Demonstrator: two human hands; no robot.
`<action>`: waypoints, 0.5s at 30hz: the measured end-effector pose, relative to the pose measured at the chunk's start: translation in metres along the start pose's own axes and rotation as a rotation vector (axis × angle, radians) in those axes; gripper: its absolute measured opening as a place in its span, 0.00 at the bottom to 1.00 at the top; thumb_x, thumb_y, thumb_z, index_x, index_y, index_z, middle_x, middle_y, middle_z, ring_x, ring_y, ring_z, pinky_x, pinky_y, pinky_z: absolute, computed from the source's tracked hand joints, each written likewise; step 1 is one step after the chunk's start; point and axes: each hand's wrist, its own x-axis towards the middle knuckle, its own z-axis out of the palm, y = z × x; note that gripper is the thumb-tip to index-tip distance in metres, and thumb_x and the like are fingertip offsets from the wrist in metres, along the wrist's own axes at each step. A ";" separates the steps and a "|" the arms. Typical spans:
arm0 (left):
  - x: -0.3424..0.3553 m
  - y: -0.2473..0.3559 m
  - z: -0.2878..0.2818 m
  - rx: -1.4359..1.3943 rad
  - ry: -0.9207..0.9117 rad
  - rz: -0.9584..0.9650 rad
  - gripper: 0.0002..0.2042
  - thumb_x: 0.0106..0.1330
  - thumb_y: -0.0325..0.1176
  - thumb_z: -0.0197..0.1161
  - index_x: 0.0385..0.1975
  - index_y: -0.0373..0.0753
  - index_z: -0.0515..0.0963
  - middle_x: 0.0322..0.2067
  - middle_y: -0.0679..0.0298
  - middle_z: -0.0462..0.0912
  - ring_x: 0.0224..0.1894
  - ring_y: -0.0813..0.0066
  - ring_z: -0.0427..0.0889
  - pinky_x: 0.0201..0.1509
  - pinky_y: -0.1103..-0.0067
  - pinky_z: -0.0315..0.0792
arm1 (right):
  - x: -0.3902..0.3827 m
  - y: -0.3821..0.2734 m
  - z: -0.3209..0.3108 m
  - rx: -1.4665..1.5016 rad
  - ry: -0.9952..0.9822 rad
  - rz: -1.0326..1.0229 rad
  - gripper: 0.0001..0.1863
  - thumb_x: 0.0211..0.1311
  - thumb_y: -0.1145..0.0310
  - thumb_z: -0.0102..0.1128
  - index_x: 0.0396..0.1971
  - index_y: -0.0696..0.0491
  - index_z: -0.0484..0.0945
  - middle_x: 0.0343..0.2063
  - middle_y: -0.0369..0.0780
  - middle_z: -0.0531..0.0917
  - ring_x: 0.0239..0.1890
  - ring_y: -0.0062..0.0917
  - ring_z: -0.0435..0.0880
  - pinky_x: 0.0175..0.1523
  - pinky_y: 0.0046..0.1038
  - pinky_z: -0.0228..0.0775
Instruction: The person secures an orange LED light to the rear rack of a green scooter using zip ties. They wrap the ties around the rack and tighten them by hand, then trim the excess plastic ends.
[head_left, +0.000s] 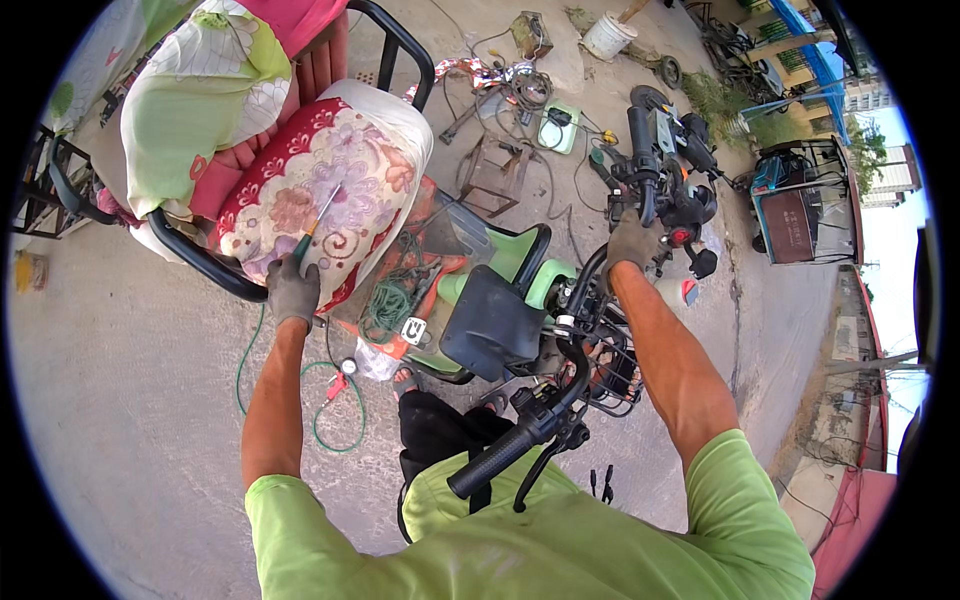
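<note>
My left hand [294, 290], in a grey work glove, is closed around the green handle of a screwdriver [318, 222]. Its metal shaft points up over a flowered seat cover [290, 206] in cream, purple and red. On the far side of a green electric tricycle [553, 282], my gloved right hand [633, 242] grips the black handlebar [574, 378]; its fingers are partly hidden. The handlebar's near grip [492, 464] points toward my body, with a brake lever beside it. A dark plastic panel [490, 322] lies between my arms.
Green cord [385, 308] is heaped on the tricycle's footwell. A red air gun with a gauge [339, 385] lies on a green hose on the ground. Beyond are a rusty metal stand [494, 175], coiled cables [530, 90], a white bucket [608, 37] and another parked scooter [672, 130].
</note>
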 end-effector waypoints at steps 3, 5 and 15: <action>0.012 0.015 0.001 0.205 -0.036 -0.036 0.18 0.61 0.43 0.67 0.44 0.37 0.77 0.44 0.48 0.77 0.47 0.42 0.79 0.51 0.54 0.75 | 0.001 0.006 0.001 -0.025 -0.024 -0.005 0.30 0.61 0.51 0.58 0.52 0.62 0.76 0.44 0.61 0.83 0.47 0.56 0.82 0.55 0.48 0.70; 0.023 0.008 0.004 0.212 -0.052 -0.023 0.18 0.61 0.43 0.66 0.43 0.37 0.77 0.44 0.48 0.77 0.47 0.42 0.79 0.50 0.54 0.75 | 0.006 0.009 0.004 -0.076 -0.060 -0.015 0.30 0.62 0.52 0.58 0.53 0.62 0.75 0.45 0.61 0.83 0.50 0.55 0.82 0.57 0.47 0.71; 0.065 0.013 -0.002 0.119 -0.153 -0.140 0.11 0.62 0.39 0.65 0.38 0.41 0.81 0.44 0.50 0.80 0.48 0.46 0.82 0.52 0.58 0.76 | -0.007 -0.008 0.001 0.066 0.042 -0.024 0.28 0.58 0.53 0.59 0.49 0.62 0.79 0.42 0.58 0.85 0.46 0.54 0.83 0.53 0.48 0.70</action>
